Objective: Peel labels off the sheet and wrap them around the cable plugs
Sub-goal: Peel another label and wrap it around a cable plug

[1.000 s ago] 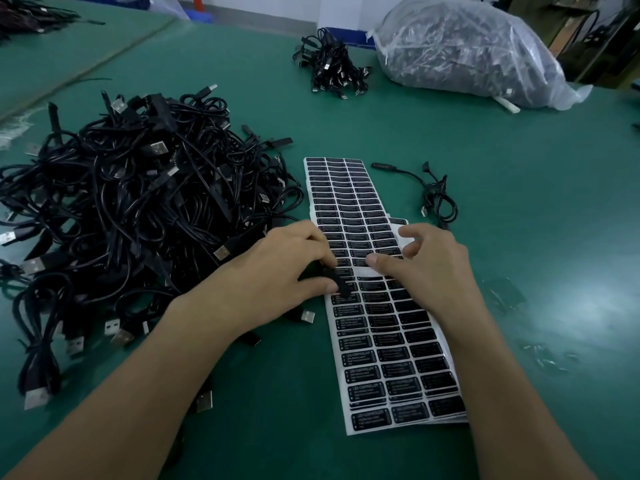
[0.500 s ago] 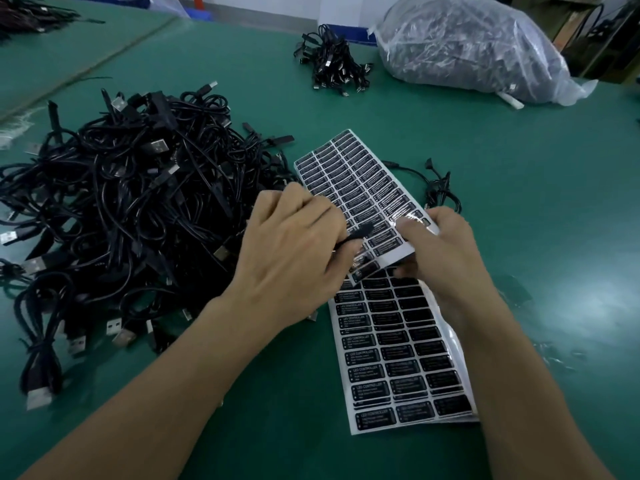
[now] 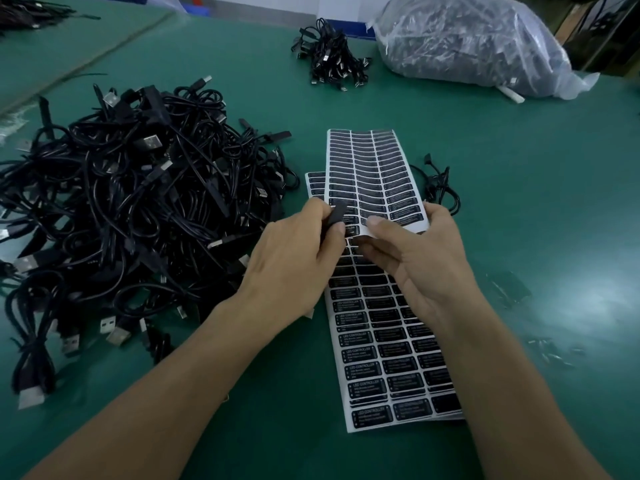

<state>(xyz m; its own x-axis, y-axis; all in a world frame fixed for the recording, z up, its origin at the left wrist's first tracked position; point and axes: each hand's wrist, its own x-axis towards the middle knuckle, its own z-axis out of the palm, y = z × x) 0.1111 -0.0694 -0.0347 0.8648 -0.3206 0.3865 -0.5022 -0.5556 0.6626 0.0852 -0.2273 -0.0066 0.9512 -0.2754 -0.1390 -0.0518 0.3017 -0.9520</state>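
Note:
A white sheet of black labels (image 3: 379, 358) lies on the green table in front of me. A second label sheet (image 3: 374, 174) is lifted above it, and my right hand (image 3: 412, 265) pinches its near edge with thumb on top. My left hand (image 3: 294, 268) pinches a small black cable plug (image 3: 337, 213) against that lifted sheet's left edge. The plug's cable is hidden behind my hand. A third sheet's corner (image 3: 313, 183) peeks out under the lifted one.
A big tangled pile of black USB cables (image 3: 131, 209) fills the left. One loose cable (image 3: 440, 188) lies right of the sheets. At the far side sit a small cable bundle (image 3: 332, 64) and a clear plastic bag of cables (image 3: 471, 43).
The upper label sheet has been lifted off the table and swung round to point straight away from me. My left hand raised the plug up to its edge.

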